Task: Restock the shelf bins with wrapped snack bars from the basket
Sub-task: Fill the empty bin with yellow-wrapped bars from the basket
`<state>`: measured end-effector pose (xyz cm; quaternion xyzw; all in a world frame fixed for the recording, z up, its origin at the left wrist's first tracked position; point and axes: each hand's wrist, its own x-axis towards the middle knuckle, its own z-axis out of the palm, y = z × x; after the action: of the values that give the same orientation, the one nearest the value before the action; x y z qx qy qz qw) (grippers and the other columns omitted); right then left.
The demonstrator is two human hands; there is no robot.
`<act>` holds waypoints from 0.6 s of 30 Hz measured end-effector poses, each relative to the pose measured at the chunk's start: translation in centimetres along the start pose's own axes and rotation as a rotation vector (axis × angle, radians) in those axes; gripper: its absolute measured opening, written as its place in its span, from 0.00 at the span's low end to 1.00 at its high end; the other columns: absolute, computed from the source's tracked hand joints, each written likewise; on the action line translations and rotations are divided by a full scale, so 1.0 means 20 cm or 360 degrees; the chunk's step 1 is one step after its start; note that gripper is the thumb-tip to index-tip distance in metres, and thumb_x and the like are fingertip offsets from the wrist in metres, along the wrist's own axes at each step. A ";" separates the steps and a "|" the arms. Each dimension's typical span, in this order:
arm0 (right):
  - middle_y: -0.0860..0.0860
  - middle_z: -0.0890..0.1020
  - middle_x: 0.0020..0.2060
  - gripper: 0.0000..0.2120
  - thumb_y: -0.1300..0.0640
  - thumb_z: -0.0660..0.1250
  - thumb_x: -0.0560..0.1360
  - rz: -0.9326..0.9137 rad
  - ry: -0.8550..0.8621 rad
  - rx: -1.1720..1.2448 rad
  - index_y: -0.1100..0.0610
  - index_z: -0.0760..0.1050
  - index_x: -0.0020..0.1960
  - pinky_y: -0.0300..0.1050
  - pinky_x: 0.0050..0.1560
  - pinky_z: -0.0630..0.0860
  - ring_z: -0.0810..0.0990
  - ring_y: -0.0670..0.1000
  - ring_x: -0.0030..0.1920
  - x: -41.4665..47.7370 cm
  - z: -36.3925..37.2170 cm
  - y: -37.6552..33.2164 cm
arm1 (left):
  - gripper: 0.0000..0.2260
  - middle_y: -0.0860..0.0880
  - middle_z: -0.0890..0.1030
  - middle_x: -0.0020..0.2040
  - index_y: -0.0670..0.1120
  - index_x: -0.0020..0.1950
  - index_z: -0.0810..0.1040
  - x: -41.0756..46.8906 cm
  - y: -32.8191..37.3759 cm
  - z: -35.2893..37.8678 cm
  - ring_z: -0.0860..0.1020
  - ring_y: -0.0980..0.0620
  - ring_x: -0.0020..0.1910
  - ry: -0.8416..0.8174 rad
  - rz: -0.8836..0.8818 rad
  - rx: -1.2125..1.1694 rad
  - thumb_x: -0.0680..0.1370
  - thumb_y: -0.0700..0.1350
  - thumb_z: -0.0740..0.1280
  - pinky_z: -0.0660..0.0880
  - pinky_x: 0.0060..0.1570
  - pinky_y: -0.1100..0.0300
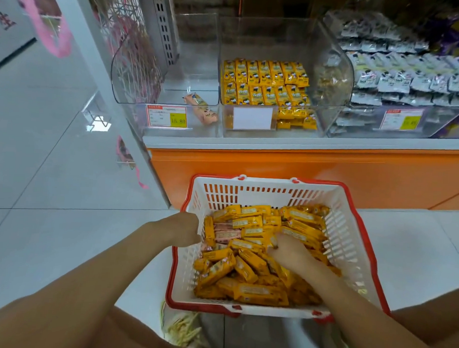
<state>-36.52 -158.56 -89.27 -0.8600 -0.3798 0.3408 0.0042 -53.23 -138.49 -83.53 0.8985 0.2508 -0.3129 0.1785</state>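
A white basket with a red rim (264,180) stands on the floor below me, full of yellow wrapped snack bars (246,270) and a few pink ones (226,235). My left hand (186,228) grips the basket's left rim, its fingers hidden behind the wall. My right hand (288,250) is down in the pile, fingers curled around yellow bars. On the shelf above, the middle clear bin (331,60) holds rows of yellow bars (265,84). The left clear bin (138,74) holds only two pink bars (202,109).
The right bin holds several grey-white packets (398,78). Price labels (166,116) hang on the bin fronts. An orange cabinet front (275,165) stands just behind the basket. White tiled floor (54,167) lies to the left. My knees flank the basket.
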 end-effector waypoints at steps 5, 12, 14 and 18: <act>0.57 0.66 0.73 0.31 0.50 0.62 0.80 0.0014 -0.0144 -0.0059 0.61 0.56 0.77 0.49 0.67 0.69 0.68 0.56 0.70 0.10 0.04 -0.16 | 0.23 0.47 0.61 0.27 0.43 0.28 0.61 0.02 -0.03 0.01 0.61 0.52 0.25 -0.0014 0.0013 -0.0024 0.81 0.49 0.60 0.61 0.32 0.59; 0.55 0.73 0.65 0.21 0.61 0.67 0.76 0.0127 0.0029 -0.0316 0.57 0.69 0.68 0.46 0.56 0.76 0.75 0.54 0.63 0.07 0.23 -0.16 | 0.21 0.48 0.62 0.28 0.44 0.29 0.63 0.01 -0.04 0.02 0.62 0.53 0.27 -0.0014 0.0036 -0.0087 0.81 0.49 0.61 0.60 0.33 0.61; 0.55 0.73 0.65 0.24 0.52 0.67 0.77 0.0114 0.0137 -0.0205 0.56 0.67 0.70 0.46 0.56 0.76 0.75 0.54 0.63 0.05 0.25 -0.14 | 0.22 0.47 0.61 0.28 0.44 0.28 0.62 0.01 -0.04 0.02 0.61 0.53 0.26 -0.0022 0.0034 -0.0090 0.80 0.48 0.61 0.60 0.33 0.60; 0.58 0.61 0.73 0.39 0.51 0.66 0.78 0.0037 0.0116 -0.0232 0.44 0.44 0.78 0.48 0.53 0.78 0.71 0.58 0.67 0.05 0.27 -0.17 | 0.22 0.47 0.59 0.27 0.43 0.28 0.60 0.01 -0.03 0.02 0.59 0.52 0.25 -0.0049 0.0034 -0.0089 0.80 0.48 0.61 0.59 0.32 0.59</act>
<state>-41.52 -156.75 -93.17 -0.8742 -0.3931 0.2808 -0.0485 -53.67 -138.05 -84.03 0.8909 0.2470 -0.3176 0.2106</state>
